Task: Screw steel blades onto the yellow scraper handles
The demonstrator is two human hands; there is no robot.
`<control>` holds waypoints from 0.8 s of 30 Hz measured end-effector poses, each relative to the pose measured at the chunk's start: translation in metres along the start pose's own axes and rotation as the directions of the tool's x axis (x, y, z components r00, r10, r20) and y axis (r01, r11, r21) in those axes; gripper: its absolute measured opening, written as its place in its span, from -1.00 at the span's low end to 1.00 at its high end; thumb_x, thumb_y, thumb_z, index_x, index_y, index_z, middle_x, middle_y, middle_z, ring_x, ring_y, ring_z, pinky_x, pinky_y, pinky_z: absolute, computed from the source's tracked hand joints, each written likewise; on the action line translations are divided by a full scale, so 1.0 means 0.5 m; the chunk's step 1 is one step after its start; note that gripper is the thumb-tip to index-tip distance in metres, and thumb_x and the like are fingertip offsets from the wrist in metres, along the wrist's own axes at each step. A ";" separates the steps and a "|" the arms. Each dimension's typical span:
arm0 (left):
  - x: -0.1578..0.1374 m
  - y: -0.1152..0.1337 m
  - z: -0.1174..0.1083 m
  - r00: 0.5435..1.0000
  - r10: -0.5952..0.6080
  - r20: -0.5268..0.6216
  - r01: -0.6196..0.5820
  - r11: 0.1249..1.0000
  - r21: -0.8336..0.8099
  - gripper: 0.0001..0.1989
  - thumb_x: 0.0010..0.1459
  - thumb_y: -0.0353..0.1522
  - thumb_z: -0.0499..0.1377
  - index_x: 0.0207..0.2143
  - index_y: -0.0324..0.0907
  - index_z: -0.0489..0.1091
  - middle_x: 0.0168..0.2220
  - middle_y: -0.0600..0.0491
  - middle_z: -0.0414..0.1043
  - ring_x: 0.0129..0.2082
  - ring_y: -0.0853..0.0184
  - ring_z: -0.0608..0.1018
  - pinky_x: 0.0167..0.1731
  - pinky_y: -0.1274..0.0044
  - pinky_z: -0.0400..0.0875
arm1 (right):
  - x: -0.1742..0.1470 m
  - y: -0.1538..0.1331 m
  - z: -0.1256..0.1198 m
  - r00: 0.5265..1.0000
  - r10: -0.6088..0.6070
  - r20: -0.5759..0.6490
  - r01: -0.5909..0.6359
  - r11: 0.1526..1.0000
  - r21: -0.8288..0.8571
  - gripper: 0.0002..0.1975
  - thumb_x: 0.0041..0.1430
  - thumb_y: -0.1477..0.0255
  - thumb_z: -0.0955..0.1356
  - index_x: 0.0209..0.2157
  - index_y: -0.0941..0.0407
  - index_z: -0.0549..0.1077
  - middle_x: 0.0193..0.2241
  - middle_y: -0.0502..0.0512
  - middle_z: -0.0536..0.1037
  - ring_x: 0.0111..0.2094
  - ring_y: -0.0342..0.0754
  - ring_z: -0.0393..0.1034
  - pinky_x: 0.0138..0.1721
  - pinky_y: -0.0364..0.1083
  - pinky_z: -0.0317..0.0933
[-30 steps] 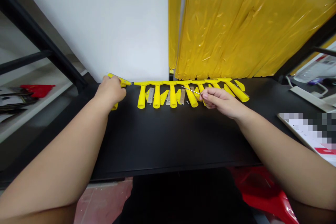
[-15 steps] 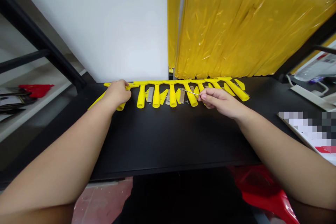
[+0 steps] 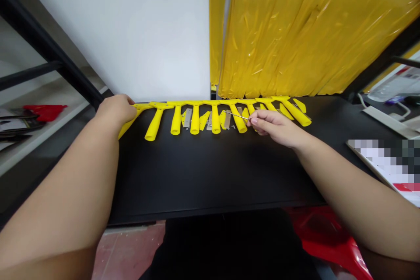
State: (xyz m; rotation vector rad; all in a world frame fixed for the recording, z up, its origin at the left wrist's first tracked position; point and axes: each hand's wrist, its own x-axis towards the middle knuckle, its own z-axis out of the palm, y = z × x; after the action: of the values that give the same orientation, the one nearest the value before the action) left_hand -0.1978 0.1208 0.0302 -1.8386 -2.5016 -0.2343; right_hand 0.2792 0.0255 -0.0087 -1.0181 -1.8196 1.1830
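A row of yellow T-shaped plastic scrapers (image 3: 215, 118) lies along the back of the black table, handles toward me. At the row's left end, my left hand (image 3: 116, 109) is curled over the head of the leftmost yellow scraper (image 3: 127, 127); its fingertips are mostly hidden. To its right lies another yellow scraper (image 3: 154, 124), free of any hand. My right hand (image 3: 271, 126) pinches a thin metal rod (image 3: 238, 116), which points left above the row. Between the handles are metal plates (image 3: 188, 118), small yellow plates (image 3: 204, 120) and tiny screws (image 3: 233, 127).
Behind the row stand a white panel (image 3: 147, 30) and stacked yellow wrapped material (image 3: 295, 30). Black frame posts (image 3: 78, 81) rise at both sides. A red stool (image 3: 328, 240) is below the table (image 3: 210, 175) at right. Shelves with a red item (image 3: 49, 112) are at left.
My left hand has moved left from the second scraper to the leftmost one, leaving the second in full view. My right hand and the rod have hardly moved.
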 end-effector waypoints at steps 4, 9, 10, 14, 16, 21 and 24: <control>-0.002 0.000 -0.006 0.998 -0.015 0.067 0.010 0.998 0.067 -0.45 0.03 -0.22 0.44 0.04 -0.30 0.52 -0.06 -0.18 0.60 -0.08 0.01 0.56 0.02 0.21 0.52 | 0.000 -0.003 -0.001 1.000 -0.014 0.003 0.014 1.000 -0.002 -0.46 0.28 -0.13 0.45 -0.31 0.11 0.48 -0.50 -0.07 0.32 -0.50 -0.16 0.09 -0.45 -0.09 0.00; -0.022 0.030 -0.017 0.998 0.045 0.038 -0.047 0.998 0.047 -0.52 0.28 -0.09 0.22 0.07 -0.26 0.52 0.12 -0.20 0.58 0.08 -0.05 0.57 0.06 0.27 0.48 | 0.000 -0.002 -0.002 1.000 -0.021 -0.006 0.021 0.999 -0.024 -0.49 0.32 -0.09 0.43 -0.31 0.11 0.48 -0.50 -0.07 0.31 -0.50 -0.15 0.08 -0.45 -0.09 -0.01; -0.025 0.039 -0.013 0.997 0.060 0.046 -0.062 0.997 0.040 -0.51 0.31 -0.06 0.18 0.06 -0.24 0.53 0.10 -0.19 0.60 0.09 -0.06 0.58 0.05 0.27 0.49 | 0.000 -0.002 -0.002 1.000 -0.021 -0.005 0.021 0.999 -0.030 -0.50 0.33 -0.08 0.43 -0.31 0.11 0.48 -0.50 -0.07 0.31 -0.50 -0.15 0.09 -0.44 -0.09 0.00; -0.034 0.071 0.018 0.989 0.110 0.103 -0.114 0.993 0.033 -0.44 0.14 0.05 0.30 0.00 -0.16 0.57 0.04 -0.20 0.64 0.04 -0.12 0.63 -0.02 0.28 0.50 | 0.001 -0.001 -0.001 1.000 -0.011 -0.003 0.011 0.999 -0.051 -0.51 0.33 -0.08 0.43 -0.29 0.10 0.48 -0.50 -0.06 0.33 -0.49 -0.14 0.10 -0.43 -0.09 0.02; -0.035 0.076 0.028 0.984 0.127 0.122 -0.132 0.991 0.033 -0.42 0.11 0.05 0.33 0.04 -0.14 0.56 0.06 -0.22 0.63 0.04 -0.12 0.64 -0.03 0.29 0.50 | 0.001 -0.001 -0.001 1.000 -0.004 -0.002 0.004 0.998 -0.063 -0.51 0.34 -0.08 0.43 -0.30 0.10 0.48 -0.49 -0.05 0.33 -0.49 -0.14 0.10 -0.43 -0.09 0.03; -0.017 0.042 0.007 0.996 0.057 0.068 -0.063 0.994 0.091 -0.49 0.28 0.00 0.20 0.05 -0.18 0.54 0.09 -0.22 0.61 0.08 -0.12 0.60 -0.03 0.27 0.50 | -0.001 -0.001 -0.004 1.000 -0.013 -0.006 0.013 0.997 -0.078 -0.51 0.34 -0.09 0.42 -0.29 0.10 0.48 -0.48 -0.04 0.34 -0.47 -0.13 0.11 -0.41 -0.08 0.04; 0.004 0.006 -0.005 0.996 0.008 0.094 -0.020 0.991 0.132 -0.52 0.19 -0.11 0.33 -0.02 -0.31 0.55 -0.01 -0.27 0.63 -0.02 -0.09 0.62 -0.08 0.29 0.51 | -0.002 -0.001 -0.005 1.000 -0.007 -0.002 0.007 0.996 -0.086 -0.50 0.34 -0.09 0.42 -0.30 0.10 0.48 -0.48 -0.04 0.34 -0.47 -0.14 0.10 -0.42 -0.08 0.03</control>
State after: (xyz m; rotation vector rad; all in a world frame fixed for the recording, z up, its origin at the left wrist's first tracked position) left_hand -0.1954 0.1231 0.0333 -1.8554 -2.4950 0.0187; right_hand 0.2816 0.0255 -0.0076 -1.0597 -1.8850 1.1067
